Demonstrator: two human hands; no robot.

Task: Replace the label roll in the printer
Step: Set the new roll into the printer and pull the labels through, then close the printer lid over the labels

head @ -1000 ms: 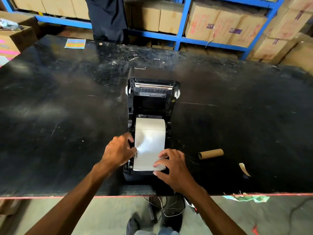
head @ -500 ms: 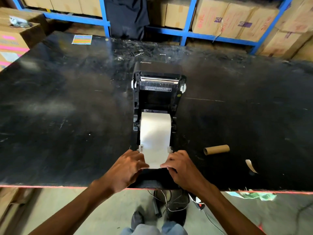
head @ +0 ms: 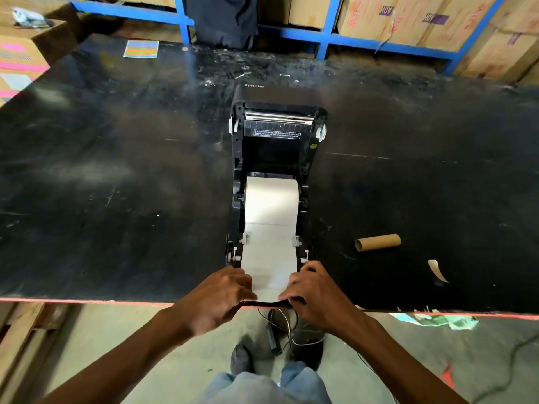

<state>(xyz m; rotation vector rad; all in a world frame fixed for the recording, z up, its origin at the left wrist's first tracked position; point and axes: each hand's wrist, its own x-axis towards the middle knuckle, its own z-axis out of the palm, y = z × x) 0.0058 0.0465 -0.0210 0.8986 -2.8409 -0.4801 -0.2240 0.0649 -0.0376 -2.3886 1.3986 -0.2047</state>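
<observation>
White label paper from the new label roll already sits in the open black plastic label printer, which stands near the front edge of the scuffed black counter. Its lid is tilted back, and the paper strip runs forward between the 2 small pale guides toward the person. Both hands work the loose end at the printer's front lip: the left hand pinches the strip's left edge between thumb and fingers, and the right hand pinches the right edge the same way, fingers curled rather than spread. The empty brown cardboard core lies on its side on the counter well to the right of the printer, with a torn scrap of paper just beyond it, so the old roll looks removed. By my reading, the swap is mostly finished: the roll is seated and the strip threaded. What seems left is squaring the paper at the exit, lowering the lid, and perhaps tearing off the excess.
</observation>
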